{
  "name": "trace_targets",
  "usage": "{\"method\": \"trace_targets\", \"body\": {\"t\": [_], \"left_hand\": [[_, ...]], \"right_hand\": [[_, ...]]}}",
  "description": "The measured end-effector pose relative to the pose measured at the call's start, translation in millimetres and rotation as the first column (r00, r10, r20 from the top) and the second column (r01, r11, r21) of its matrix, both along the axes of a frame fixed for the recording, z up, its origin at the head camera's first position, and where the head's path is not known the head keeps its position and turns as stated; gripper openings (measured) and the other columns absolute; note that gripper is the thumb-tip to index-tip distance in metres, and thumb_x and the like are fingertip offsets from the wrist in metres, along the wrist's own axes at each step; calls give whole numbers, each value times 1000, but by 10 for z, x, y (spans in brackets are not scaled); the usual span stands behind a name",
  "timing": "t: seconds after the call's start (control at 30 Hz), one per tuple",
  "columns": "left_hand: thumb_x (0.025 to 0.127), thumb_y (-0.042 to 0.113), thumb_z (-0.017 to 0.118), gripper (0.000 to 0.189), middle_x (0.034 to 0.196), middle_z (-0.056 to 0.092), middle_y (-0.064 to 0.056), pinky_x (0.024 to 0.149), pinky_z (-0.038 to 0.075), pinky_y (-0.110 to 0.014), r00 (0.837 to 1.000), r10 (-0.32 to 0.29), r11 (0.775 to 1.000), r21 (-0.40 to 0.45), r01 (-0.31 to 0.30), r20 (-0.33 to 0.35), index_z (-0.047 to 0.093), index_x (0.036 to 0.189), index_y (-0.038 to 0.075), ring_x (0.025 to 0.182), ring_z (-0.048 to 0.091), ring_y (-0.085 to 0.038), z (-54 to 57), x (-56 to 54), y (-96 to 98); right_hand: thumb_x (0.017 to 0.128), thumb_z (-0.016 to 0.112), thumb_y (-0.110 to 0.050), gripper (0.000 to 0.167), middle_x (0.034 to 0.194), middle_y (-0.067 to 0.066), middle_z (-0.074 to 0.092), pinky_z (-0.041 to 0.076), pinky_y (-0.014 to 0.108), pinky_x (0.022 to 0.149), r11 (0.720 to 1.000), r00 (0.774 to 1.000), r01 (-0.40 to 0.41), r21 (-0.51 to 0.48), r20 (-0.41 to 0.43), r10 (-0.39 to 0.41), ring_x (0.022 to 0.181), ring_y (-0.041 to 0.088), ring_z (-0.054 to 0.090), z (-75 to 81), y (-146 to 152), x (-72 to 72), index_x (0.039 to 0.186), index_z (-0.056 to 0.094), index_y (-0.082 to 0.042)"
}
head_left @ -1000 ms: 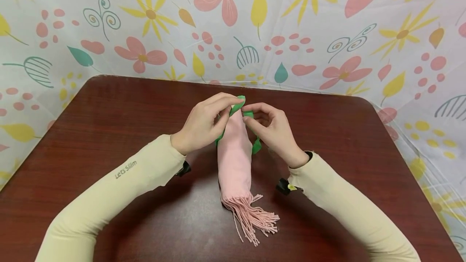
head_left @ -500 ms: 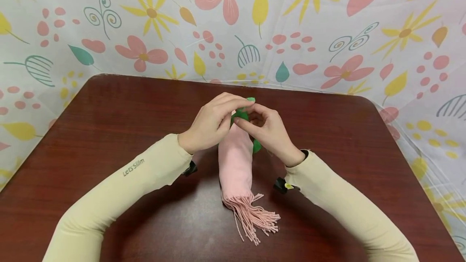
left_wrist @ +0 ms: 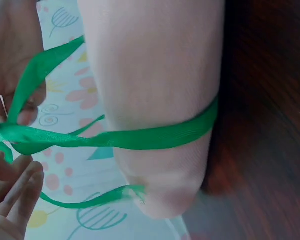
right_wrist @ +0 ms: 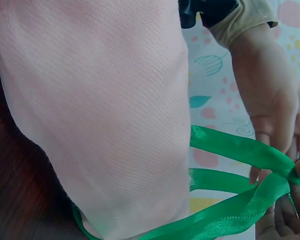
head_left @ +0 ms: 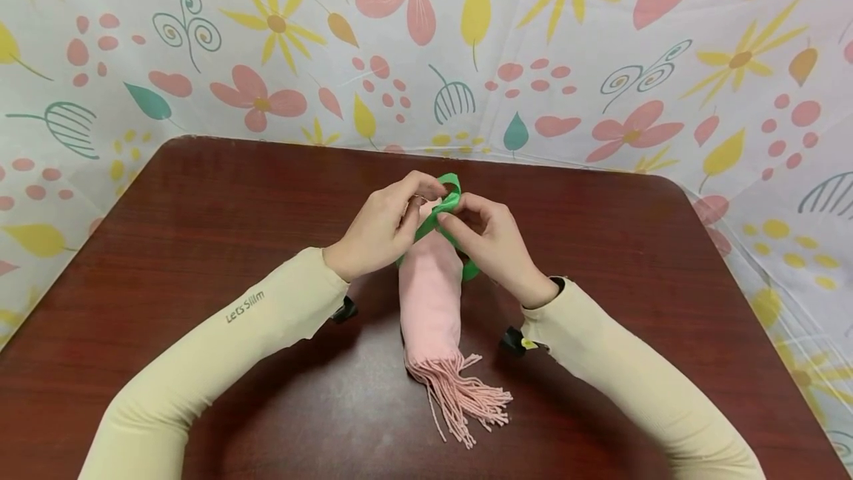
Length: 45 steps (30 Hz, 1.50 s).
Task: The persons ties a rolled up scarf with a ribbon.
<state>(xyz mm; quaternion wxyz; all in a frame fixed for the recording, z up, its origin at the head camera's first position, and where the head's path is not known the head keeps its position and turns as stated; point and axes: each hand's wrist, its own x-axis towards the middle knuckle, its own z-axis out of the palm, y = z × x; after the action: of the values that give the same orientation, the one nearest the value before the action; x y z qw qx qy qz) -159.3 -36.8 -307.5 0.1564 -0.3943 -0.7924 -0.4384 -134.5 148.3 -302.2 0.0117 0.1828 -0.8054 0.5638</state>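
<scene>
A pink scarf [head_left: 429, 302], rolled into a long bundle, lies on the table with its fringe [head_left: 460, 398] toward me. Green satin ribbon [left_wrist: 160, 138] passes round the roll near its far end. Above that end the ribbon strands [right_wrist: 270, 195] cross and twist together between both hands. My left hand [head_left: 376, 232] holds the ribbon from the left, its fingers bent beside a raised green loop [head_left: 452, 180]. From the right, my right hand [head_left: 493, 239] pinches the ribbon at the crossing between thumb and fingers. A loose ribbon end [left_wrist: 85, 202] hangs by the roll's far tip.
The dark reddish-brown table [head_left: 233, 198] has rounded far corners. Behind it hangs a white cloth [head_left: 533, 28] printed with flowers and leaves. A black wrist camera [head_left: 513, 341] sits under the right cuff, another [head_left: 345, 310] under the left.
The hands have come closer together over the roll's far end. The ribbon strands, held apart a second ago, now cross, and a loop stands up between the fingers. The scarf has stayed put.
</scene>
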Motion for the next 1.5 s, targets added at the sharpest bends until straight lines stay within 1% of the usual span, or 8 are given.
{"method": "trace_targets", "body": {"t": [0.13,0.4,0.6,0.83,0.97,1.1,1.3,1.5], "left_hand": [[95,-3,47,21,108,66,-13,69,51,-29,998,-9,999,-31,10,58,55,113,2,89,64,-19,-51,-39,-30],[91,-2,56,40,136,55,-9,87,51,-27,986,-81,990,-103,96,147,55,130,5,107,62,-19,-130,-87,-46],[90,-1,59,30,125,59,-11,89,50,-30,993,-52,987,-147,67,102,59,120,3,110,58,-21,-183,-103,-31],[90,1,58,10,97,58,-5,71,51,-33,990,49,996,-84,-38,133,63,97,7,81,59,-16,-225,-95,-34],[88,1,60,7,94,58,-5,72,51,-33,983,85,996,-37,-80,162,62,93,6,81,59,-15,-232,-82,-81],[85,1,62,7,91,59,-4,74,51,-30,979,107,994,-3,-108,175,60,90,5,80,60,-14,-230,-76,-147],[85,0,60,9,89,63,-4,72,52,-28,974,137,989,33,-145,179,56,89,7,76,62,-12,-205,-64,-235],[84,-2,60,11,88,63,-5,71,52,-28,976,184,980,56,-191,119,55,90,6,77,61,-12,-186,-78,-316]], "right_hand": [[94,59,-13,13,94,13,66,50,25,72,1000,1000,-17,-4,8,17,78,21,63,-7,4,9,96,64,-1],[93,58,-11,12,95,11,65,50,25,71,999,1000,-28,-20,7,28,78,16,63,-9,-14,15,92,62,0],[93,59,-11,13,94,9,66,51,24,74,999,999,-36,-41,1,36,79,11,64,-5,-21,12,93,63,1],[92,62,-11,11,89,8,65,51,24,70,998,999,-38,-58,-9,37,73,15,63,-16,-23,14,91,63,1],[91,65,-15,13,87,13,66,50,24,65,998,1000,4,-56,-1,-4,72,25,64,-24,-23,4,88,63,-2],[89,68,-18,16,84,19,65,48,23,62,997,997,73,-39,16,-72,66,18,63,-56,-7,-28,86,63,-3],[89,68,-17,18,73,7,59,44,22,55,992,993,116,-43,16,-115,58,9,53,-57,4,-34,87,58,-2],[88,65,-8,14,81,6,64,50,21,63,987,992,128,-102,18,-126,70,12,62,-57,-14,-35,88,53,-2]]}}
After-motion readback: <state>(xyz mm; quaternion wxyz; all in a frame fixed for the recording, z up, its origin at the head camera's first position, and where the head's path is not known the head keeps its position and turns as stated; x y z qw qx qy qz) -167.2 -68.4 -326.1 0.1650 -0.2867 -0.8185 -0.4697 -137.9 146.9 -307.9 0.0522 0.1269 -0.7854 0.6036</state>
